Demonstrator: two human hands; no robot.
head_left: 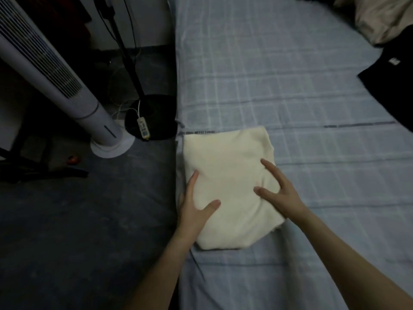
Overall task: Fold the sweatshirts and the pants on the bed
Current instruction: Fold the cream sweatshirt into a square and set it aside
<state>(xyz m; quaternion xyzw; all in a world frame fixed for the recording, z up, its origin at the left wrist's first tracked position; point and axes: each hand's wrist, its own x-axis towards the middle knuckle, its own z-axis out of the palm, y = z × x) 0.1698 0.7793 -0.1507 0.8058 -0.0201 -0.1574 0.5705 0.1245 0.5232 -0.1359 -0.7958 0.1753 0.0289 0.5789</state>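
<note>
A cream sweatshirt [225,157] lies folded into a compact rectangle at the left edge of the bed [290,90], which has a pale blue checked sheet. My left hand [194,204] rests flat on the bundle's near-left side, fingers spread, holding nothing. My right hand [277,189] presses on its right side, fingers apart and slightly dug into the fabric. A black garment [388,83] with a small white label lies unfolded at the far right of the bed.
A beige pillow [380,19] sits at the top right. On the dark floor to the left stand a white tower fan [51,74] and a black round stand base [152,117] with a power strip [143,127] and cables.
</note>
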